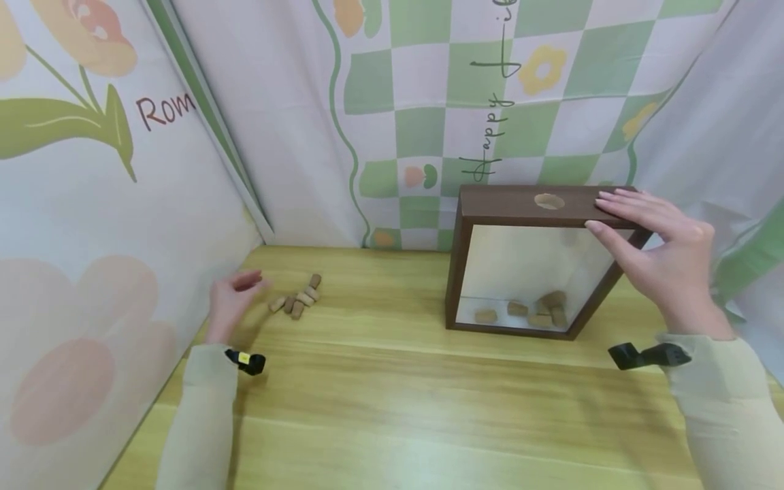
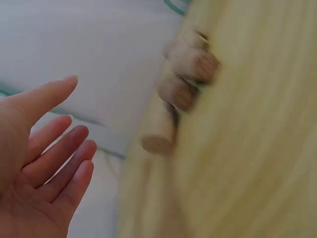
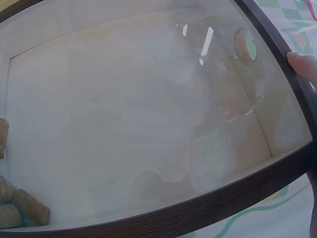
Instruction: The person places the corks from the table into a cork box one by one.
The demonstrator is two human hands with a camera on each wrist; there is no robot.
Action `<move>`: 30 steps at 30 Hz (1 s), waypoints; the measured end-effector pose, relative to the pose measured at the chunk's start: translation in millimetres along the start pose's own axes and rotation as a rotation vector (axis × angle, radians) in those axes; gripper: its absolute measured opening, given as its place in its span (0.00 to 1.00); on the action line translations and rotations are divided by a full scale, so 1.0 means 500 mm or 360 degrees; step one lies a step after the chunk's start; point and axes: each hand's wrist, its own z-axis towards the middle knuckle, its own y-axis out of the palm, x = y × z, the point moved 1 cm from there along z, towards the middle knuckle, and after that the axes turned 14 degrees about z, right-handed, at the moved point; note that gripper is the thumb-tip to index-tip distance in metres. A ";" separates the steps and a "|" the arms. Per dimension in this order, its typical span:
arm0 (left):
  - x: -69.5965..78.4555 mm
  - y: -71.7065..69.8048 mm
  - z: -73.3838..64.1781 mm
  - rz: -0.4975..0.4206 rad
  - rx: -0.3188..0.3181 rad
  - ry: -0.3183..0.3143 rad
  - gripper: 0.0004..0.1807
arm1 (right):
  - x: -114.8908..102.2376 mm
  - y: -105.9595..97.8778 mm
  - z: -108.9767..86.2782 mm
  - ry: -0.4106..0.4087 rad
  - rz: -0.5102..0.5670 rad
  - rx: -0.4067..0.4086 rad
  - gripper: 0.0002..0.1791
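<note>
My left hand (image 1: 233, 299) hovers just left of a loose group of corks (image 1: 304, 297) on the wooden table. Its fingers are relaxed and hold nothing. In the left wrist view the same hand (image 2: 44, 148) is apart from the blurred corks (image 2: 163, 129). My right hand (image 1: 674, 252) rests on the top right of a dark brown framed box (image 1: 520, 211), fingers straight along the top and thumb at the front edge. The box stands upright, with a clear front and a round hole (image 1: 549, 201) in its top. Several corks (image 3: 31, 206) lie inside at the bottom.
The wooden table (image 1: 392, 408) runs up to a green-and-white checked curtain (image 1: 422, 129) behind the box. A flower-printed cloth (image 1: 92, 272) hangs along the left side. Each wrist carries a small black camera (image 1: 649, 355).
</note>
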 end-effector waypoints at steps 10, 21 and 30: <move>-0.069 0.023 -0.026 0.0037 -0.0249 -0.0124 0.34 | -0.001 0.000 -0.002 0.0002 0.0011 -0.0005 0.16; -0.073 0.035 -0.028 0.0110 -0.0264 -0.0042 0.31 | -0.004 0.000 -0.001 -0.0002 0.0004 0.0005 0.16; -0.067 0.036 -0.030 0.0103 -0.0214 -0.0087 0.25 | -0.001 0.000 -0.001 0.0000 0.0008 0.0002 0.16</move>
